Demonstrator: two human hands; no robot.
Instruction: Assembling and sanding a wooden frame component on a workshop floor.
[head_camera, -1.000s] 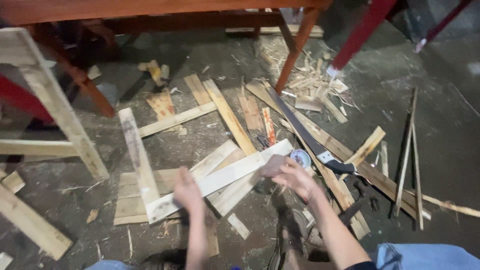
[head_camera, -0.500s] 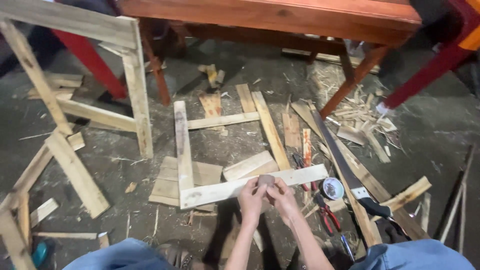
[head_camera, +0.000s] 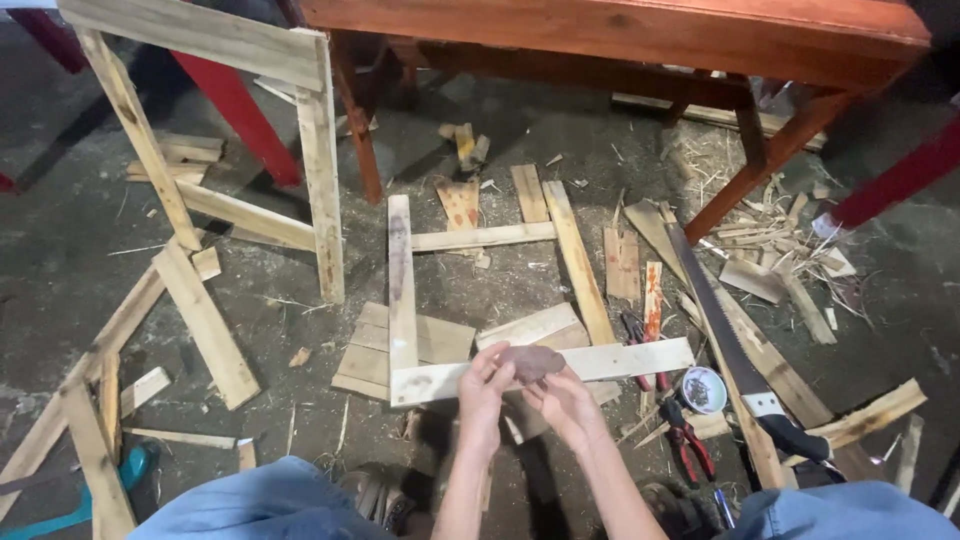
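Fingers: fingertips (head_camera: 505, 362) of both hands pinch a small brown scrap (head_camera: 533, 362), possibly sandpaper; thumbs and forefingers pressed on its edges, the rest loosely curled.
Left hand (head_camera: 484, 392): grips the scrap's left edge, above the near plank.
Right hand (head_camera: 562, 398): grips the scrap's lower right edge, touching the left hand.
Scrap position: held just over the horizontal pale plank (head_camera: 620, 359), about mid-length.
Red table (head_camera: 640, 35): spans the top of view; legs reach the floor behind the planks.
Pale wood frame (head_camera: 320, 190): upright at left, well apart from the hands.
Upright plank (head_camera: 401, 285): meets the horizontal plank's left end at a corner.
Handsaw (head_camera: 735, 355): lies diagonally at right, dark handle nearest.
Pliers (head_camera: 685, 440): red-handled, on the floor right of the hands.
Small round tin (head_camera: 703, 389): between pliers and saw.
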